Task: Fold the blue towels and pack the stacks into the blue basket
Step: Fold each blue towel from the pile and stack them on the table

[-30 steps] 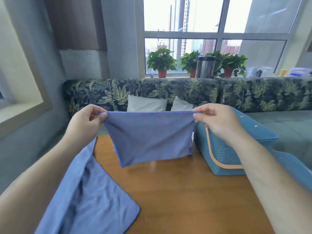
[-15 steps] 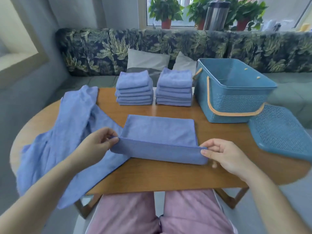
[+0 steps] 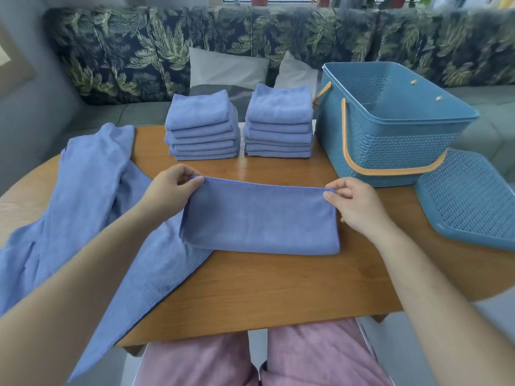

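Note:
A blue towel (image 3: 260, 218) lies folded in half on the wooden table (image 3: 278, 288), fold toward me. My left hand (image 3: 170, 188) pinches its far left corner and my right hand (image 3: 354, 201) pinches its far right corner. Behind it stand two stacks of folded blue towels, the left stack (image 3: 202, 126) and the right stack (image 3: 278, 123). The blue basket (image 3: 390, 137) with an orange handle sits at the back right, and what shows of its inside holds nothing. Loose unfolded blue towels (image 3: 92, 204) lie spread over the table's left side.
The basket's blue perforated lid (image 3: 471, 199) lies on the table's right edge. A leaf-patterned sofa (image 3: 139, 51) with grey cushions runs behind the table. My legs in pink trousers (image 3: 250, 360) show below the near table edge.
The towel, held up in the air a second ago, was laid on the table. Both hands carried its near edge over to the far edge, folding it in half. The camera tilted down.

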The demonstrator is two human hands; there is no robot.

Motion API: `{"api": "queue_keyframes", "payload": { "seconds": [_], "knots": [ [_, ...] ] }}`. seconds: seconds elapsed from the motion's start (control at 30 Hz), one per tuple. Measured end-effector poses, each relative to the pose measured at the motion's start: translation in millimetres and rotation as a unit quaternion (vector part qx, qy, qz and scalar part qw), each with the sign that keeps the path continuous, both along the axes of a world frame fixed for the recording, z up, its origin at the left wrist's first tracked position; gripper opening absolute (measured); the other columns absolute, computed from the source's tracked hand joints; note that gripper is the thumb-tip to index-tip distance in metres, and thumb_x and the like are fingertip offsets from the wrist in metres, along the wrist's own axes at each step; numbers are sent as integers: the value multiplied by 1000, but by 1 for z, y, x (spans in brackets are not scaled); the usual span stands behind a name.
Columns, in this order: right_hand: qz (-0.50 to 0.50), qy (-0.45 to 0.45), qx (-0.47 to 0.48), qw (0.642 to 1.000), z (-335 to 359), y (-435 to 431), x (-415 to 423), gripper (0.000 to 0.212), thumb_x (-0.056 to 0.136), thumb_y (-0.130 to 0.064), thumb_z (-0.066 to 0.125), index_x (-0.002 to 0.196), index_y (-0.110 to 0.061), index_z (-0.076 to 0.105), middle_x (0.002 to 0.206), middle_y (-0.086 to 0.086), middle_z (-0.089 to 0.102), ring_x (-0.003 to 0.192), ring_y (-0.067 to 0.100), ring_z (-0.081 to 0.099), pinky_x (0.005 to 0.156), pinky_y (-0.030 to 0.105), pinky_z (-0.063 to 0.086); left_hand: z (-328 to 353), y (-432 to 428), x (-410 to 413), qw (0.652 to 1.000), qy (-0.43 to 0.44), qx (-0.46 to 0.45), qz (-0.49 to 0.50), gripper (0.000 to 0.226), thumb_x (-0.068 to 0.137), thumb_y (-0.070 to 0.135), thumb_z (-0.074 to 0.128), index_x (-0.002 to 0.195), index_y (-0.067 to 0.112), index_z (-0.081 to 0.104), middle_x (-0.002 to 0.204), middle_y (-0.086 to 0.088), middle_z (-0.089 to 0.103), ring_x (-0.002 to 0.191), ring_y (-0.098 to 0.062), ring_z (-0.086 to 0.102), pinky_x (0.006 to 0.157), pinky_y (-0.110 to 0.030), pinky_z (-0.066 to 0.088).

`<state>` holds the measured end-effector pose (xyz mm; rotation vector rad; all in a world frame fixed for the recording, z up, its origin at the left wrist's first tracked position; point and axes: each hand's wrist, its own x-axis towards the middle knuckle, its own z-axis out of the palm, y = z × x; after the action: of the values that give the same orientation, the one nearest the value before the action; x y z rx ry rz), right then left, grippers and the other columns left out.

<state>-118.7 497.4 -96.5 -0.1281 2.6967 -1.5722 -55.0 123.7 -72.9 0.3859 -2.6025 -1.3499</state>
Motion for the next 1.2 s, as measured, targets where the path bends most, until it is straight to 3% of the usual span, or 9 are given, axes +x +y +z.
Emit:
{"api": "queue_keyframes", "payload": {
  "seconds": [0.13,0.3,0.57,0.63,0.73,0.83,0.97,1.07,1.2],
  "knots": [
    [-36,8,44,998,-24,-4,-15,6,92,-25,70,88,-29,68,82,-10,72,81,11,69,82,39,56,-23,5,-32,998,-28,-54,-2,7,96,35,64,96,28,67,85,11,66,74,-1,60,58,-14,41],
    [-59,66,137,987,-38,-5,-15,6,90,-33,68,89,-38,71,91,-12,63,79,5,63,75,30,51,-50,2,-39,993,-10,-118,5,6,94,37,67,94,31,69,99,6,58,85,-7,53,78,-21,39],
    [-61,62,199,976,-20,-17,-8,27,97,-32,64,122,-26,69,105,-3,61,100,20,61,89,40,51,-47,5,-40,987,3,-163,4,22,97,23,63,116,17,71,109,-6,59,98,-17,52,93,-30,41],
    [-77,83,285,952,-8,-26,4,37,97,-36,61,133,-26,61,118,2,59,111,27,56,93,43,47,-43,14,-34,971,51,-235,2,25,96,14,62,120,16,70,117,-8,59,109,-28,53,98,-39,42],
    [-100,194,367,904,6,-60,40,28,96,-36,56,118,-25,69,116,4,61,108,34,52,88,45,38,-33,41,-28,932,146,-305,-129,29,94,13,63,121,24,71,132,1,59,125,-26,51,97,-44,42],
    [-25,168,390,905,-3,-110,76,39,102,-40,40,125,-24,66,129,8,60,113,36,52,96,47,34,-37,71,-30,903,72,-299,-300,38,103,25,54,140,34,58,158,9,39,151,-16,26,116,-39,25],
    [51,46,436,897,-33,-128,79,57,106,-42,21,161,-28,20,170,7,12,154,36,7,123,58,-2,-51,77,-35,896,-46,-322,-303,46,107,47,26,153,51,24,166,20,9,155,-8,3,124,-33,1],
    [91,71,433,894,-37,-112,53,60,102,-37,27,161,-34,19,171,-2,9,157,30,2,123,57,-8,-57,83,-32,904,-64,-346,-243,49,106,54,21,155,52,18,167,16,9,154,-12,8,125,-36,4],
    [161,39,445,880,-20,-90,8,63,100,-25,31,155,-54,21,170,-13,5,157,26,-10,121,52,-19,-48,105,-26,888,-82,-419,-174,53,103,59,29,154,45,30,152,2,37,136,-27,35,111,-42,26]
  ]
}}
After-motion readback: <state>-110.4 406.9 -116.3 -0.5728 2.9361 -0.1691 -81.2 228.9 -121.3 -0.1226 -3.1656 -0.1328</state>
